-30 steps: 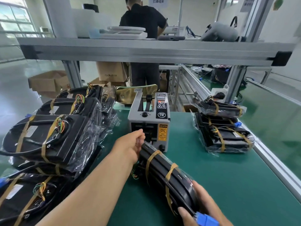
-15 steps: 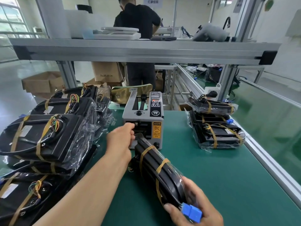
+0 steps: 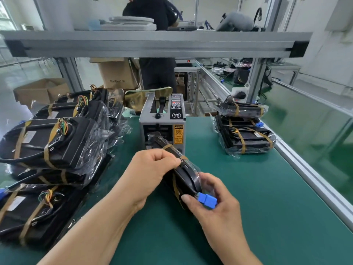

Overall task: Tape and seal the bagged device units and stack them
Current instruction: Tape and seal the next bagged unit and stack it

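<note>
The person holds one bagged unit on its narrow edge on the green surface, in front of the body. The unit's long axis goes from the mouth of the tape dispenser diagonally back toward the person's right side. Its far end is just at the front of the dispenser, and whether it touches cannot be told.

The left hand is on the upper edge near the middle of the unit. Its fingers are curled and the thumb and fingertips pinch together on the bag, close to a brown tape band. It cannot be seen whether a fresh piece of tape is under these fingers. The right hand grips the near end, with thumb and fingers curled around the bag where the blue connector is inside.

Probably the step is to press down the tape that closes the bag. After this the unit must go to the stack of finished units, which is farther away on the right, well apart from both hands. The right hand is the nearer one to it, so this hand will most likely lead. The pile on the left also consists of units in bags with tape bands.
</note>
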Motion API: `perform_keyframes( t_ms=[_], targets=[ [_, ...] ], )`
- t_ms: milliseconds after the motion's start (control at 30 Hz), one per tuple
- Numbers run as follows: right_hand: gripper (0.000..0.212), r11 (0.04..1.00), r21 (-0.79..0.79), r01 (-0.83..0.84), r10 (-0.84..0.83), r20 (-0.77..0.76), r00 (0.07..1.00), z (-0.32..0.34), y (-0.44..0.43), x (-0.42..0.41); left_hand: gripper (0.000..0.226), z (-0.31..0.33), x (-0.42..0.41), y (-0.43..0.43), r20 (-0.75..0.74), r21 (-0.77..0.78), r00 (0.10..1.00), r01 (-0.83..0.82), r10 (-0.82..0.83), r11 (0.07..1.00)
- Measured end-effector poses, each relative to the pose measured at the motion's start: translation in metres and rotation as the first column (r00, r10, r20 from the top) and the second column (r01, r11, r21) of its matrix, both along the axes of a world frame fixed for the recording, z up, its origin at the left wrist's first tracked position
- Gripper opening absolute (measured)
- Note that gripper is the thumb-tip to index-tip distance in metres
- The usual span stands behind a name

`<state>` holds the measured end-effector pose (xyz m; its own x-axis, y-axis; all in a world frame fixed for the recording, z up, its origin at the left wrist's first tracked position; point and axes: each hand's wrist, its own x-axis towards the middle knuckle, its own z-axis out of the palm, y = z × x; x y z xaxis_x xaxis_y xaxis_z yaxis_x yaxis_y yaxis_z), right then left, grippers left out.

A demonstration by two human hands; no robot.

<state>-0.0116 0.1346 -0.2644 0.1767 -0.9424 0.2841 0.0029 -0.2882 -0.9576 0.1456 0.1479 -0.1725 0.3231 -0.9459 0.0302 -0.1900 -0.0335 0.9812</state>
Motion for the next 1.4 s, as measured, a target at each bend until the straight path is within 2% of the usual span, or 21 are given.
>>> perform_keyframes(
  t_ms=[200,533,800,967,1167,1400],
  targets=[
    [0.036,1.000,-0.011,0.009,-0.009,0.012,1.000,0.002,0.002,0.004,0.015,-0.007,0.002,-0.004,0.015,0.036,1.000,-0.006,0.005,0.999],
    [0.031,0.999,0.002,0.041,-0.041,0.046,0.998,0.002,0.006,0.009,0.022,-0.012,0.002,-0.005,0.111,0.027,0.994,-0.021,0.018,0.999],
    [0.031,0.999,0.032,0.039,-0.041,0.058,0.998,0.004,0.008,0.009,0.015,-0.015,-0.001,-0.005,0.214,0.029,0.973,-0.094,0.086,0.995],
    [0.031,0.999,0.037,0.040,-0.042,0.056,0.998,0.005,0.010,0.009,0.013,-0.018,0.001,-0.006,0.188,0.031,0.979,-0.093,0.085,0.995],
    [0.035,0.999,0.024,0.043,-0.044,0.052,0.998,0.005,0.010,0.010,0.018,-0.016,0.005,-0.004,0.077,0.036,0.996,-0.052,0.050,0.998],
    [0.035,0.999,0.008,0.049,-0.049,0.032,0.998,0.004,0.009,0.011,0.013,-0.021,0.005,-0.004,0.247,0.016,0.967,-0.074,0.068,0.997]
  ],
)
